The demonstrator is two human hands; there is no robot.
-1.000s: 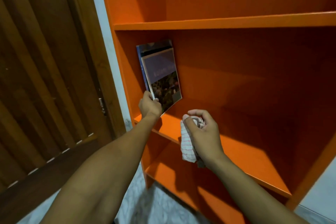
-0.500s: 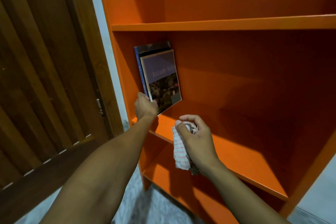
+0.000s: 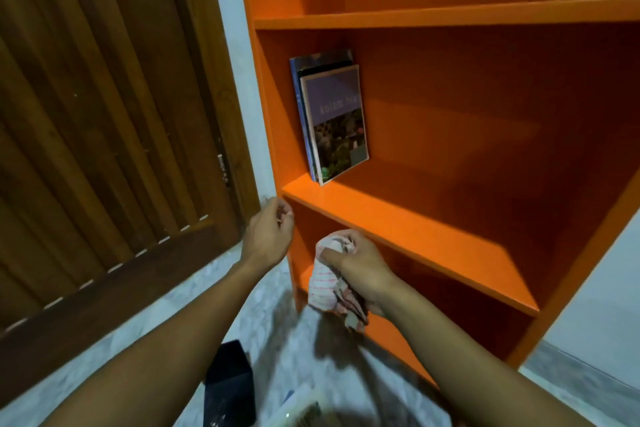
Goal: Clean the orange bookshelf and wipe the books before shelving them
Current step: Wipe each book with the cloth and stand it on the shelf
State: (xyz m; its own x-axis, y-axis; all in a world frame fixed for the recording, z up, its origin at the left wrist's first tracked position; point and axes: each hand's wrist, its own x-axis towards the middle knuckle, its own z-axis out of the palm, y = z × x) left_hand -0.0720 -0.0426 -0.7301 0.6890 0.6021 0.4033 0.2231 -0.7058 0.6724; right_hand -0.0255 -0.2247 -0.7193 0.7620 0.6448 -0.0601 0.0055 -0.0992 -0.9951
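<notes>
A: Where do the books (image 3: 330,118) stand?

B: On the middle shelf (image 3: 408,218) of the orange bookshelf (image 3: 485,156), upright and leaning against its left wall. The front one is a thin paperback (image 3: 337,123) with a purple cover; at least one more sits behind it.

A: And the hands?

B: The left hand (image 3: 268,236) hangs just below the shelf's front corner, fingers loosely curled, nothing in it. The right hand (image 3: 360,270) is bunched round a pink-striped cloth (image 3: 325,282), in front of the lower compartment.

A: How would those books handle?

B: Light and floppy, I'd judge. Slim glossy covers could slide or topple. Better to pinch one by the spine edge or support it flat than grab a corner.

A: Anything else?

B: A dark box (image 3: 230,381) and a pale container (image 3: 294,409), blurred, on the floor.
</notes>
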